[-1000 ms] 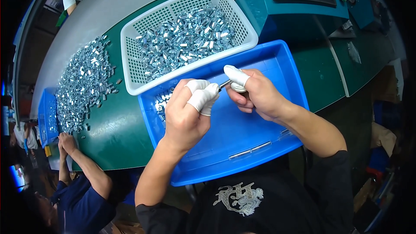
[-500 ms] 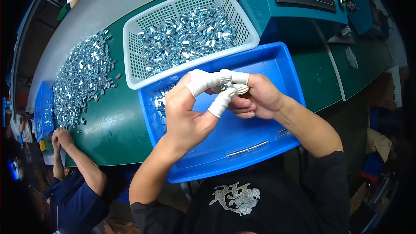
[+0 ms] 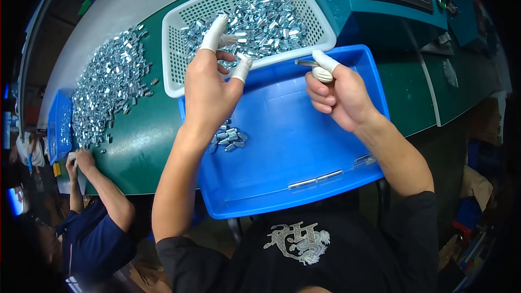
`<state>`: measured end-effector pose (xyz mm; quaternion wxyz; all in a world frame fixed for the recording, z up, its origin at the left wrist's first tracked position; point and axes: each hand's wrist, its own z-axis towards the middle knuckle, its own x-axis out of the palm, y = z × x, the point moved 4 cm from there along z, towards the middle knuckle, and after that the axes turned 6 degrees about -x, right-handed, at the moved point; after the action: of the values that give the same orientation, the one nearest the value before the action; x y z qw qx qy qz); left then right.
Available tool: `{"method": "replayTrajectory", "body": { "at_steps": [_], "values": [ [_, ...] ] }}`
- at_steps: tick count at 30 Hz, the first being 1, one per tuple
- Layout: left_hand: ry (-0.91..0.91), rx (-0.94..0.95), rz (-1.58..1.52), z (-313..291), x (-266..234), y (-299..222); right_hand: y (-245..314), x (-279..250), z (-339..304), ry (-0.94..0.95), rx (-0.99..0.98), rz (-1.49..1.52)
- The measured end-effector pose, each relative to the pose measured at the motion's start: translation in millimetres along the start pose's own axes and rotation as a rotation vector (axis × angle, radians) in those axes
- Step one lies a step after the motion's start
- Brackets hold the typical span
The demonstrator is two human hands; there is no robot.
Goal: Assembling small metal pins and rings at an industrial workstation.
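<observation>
My left hand (image 3: 210, 78), with white covers on its thumb and fingers, reaches over the near left part of the white basket (image 3: 169, 70). Its fingers are spread and I see nothing held in them. Shiny hexagonal metal nuts (image 3: 274, 24), long in shape, fill the basket. My right hand (image 3: 344, 92) hovers above the blue tray (image 3: 282, 141), its white-covered thumb and finger closed on a slim metal rod (image 3: 305, 63) that points left. A small heap of the same nuts (image 3: 229, 138) lies in the tray's left side, partly behind my left forearm.
More metal rods (image 3: 316, 179) lie along the tray's near edge. To the left, a big pile of nuts (image 3: 111, 81) spreads over the green table (image 3: 135, 146) beside a blue bin (image 3: 58, 125). A co-worker's hands (image 3: 81, 158) are near it. A teal machine (image 3: 374, 19) stands back right.
My hands have parted. The left moved up and over the basket, its fingers opening; the right drew back right, keeping the rod. The nut between my fingers is no longer seen there.
</observation>
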<state>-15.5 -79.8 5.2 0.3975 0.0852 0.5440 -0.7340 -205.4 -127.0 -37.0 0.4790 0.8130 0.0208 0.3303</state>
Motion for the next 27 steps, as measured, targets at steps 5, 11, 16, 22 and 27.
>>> {"method": "replayTrajectory", "body": {
  "at_steps": [5,11,16,22,27],
  "values": [
    [0.416,0.121,0.169,-38,-13,-3,2,3,-4,0.06,-0.03,-0.03],
    [0.679,0.12,0.568,-76,-2,12,2,6,-7,0.107,-0.037,-0.085],
    [0.651,0.13,0.528,-63,3,9,3,6,-8,0.093,-0.071,-0.105],
    [0.402,-0.323,-0.33,-53,19,-7,-2,5,-7,0.048,-0.225,-0.342],
    [0.293,-0.372,-0.657,-57,23,-4,-2,10,-10,0.107,-0.314,-0.444]
  ]
}}
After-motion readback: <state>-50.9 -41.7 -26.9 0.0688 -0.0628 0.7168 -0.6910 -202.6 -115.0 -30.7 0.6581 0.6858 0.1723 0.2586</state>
